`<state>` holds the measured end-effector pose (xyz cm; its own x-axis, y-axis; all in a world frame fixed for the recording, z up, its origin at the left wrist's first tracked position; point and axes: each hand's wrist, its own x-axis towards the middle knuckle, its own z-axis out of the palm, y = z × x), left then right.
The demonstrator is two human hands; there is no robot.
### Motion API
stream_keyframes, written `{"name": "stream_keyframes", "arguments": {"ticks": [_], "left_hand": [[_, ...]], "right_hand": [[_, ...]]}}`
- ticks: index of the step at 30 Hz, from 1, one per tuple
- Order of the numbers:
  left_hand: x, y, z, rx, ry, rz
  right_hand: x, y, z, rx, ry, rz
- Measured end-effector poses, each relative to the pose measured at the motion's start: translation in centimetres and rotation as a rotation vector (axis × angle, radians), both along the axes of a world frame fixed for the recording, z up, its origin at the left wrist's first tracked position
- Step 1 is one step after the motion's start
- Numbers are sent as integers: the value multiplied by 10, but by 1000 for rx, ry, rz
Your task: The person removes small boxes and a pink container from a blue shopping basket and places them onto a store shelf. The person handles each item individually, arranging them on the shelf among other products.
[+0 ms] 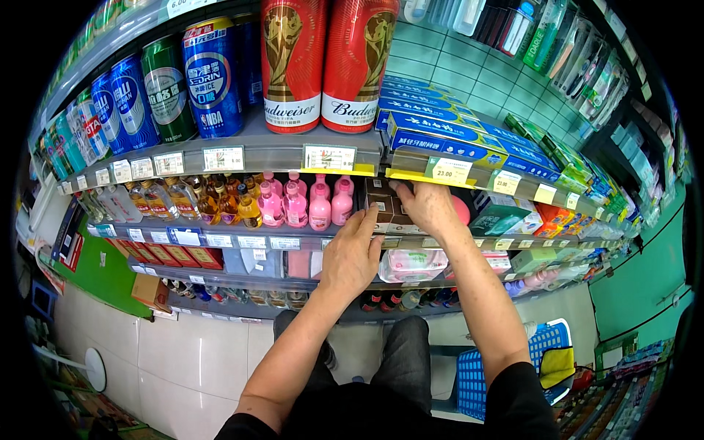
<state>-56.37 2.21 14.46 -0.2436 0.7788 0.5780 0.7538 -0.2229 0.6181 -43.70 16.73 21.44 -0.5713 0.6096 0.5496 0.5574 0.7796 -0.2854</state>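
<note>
Small dark brown boxes point(383, 207) stand together on the second shelf, just under the upper shelf's lip. My left hand point(353, 250) reaches to their left front, fingers extended and close together, with fingertips against a box. From the right, my right hand point(432, 212) lies over the boxes. Its thumb points left across them, and its other fingers are partly hidden beneath the upper shelf, so a grip cannot be made out. Pink bottles point(320, 206) stand left of the boxes. A round pink object point(461, 210) shows just beyond my right hand.
Overhead, the upper shelf point(275, 155) holds beer cans point(213, 82) and blue toothpaste boxes point(440, 132). Lower down are pink-and-white packs point(413, 265) and glass bottles point(390, 301). A blue plastic basket point(472, 379) with a yellow cloth point(555, 367) sits at my right.
</note>
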Motion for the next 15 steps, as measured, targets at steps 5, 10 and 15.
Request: {"name": "stream_keyframes", "arguments": {"ticks": [5,10,15], "left_hand": [[-2,-1,1,-11,5,-1],[-1,0,-2,-2,10,-13],[-4,2,-8,12,67,-14]], "right_hand": [[-19,45,-5,83,-110,-10],[-22,85,-21,408,-401,-71],[-38,106,-32,339,-375,-65]]}}
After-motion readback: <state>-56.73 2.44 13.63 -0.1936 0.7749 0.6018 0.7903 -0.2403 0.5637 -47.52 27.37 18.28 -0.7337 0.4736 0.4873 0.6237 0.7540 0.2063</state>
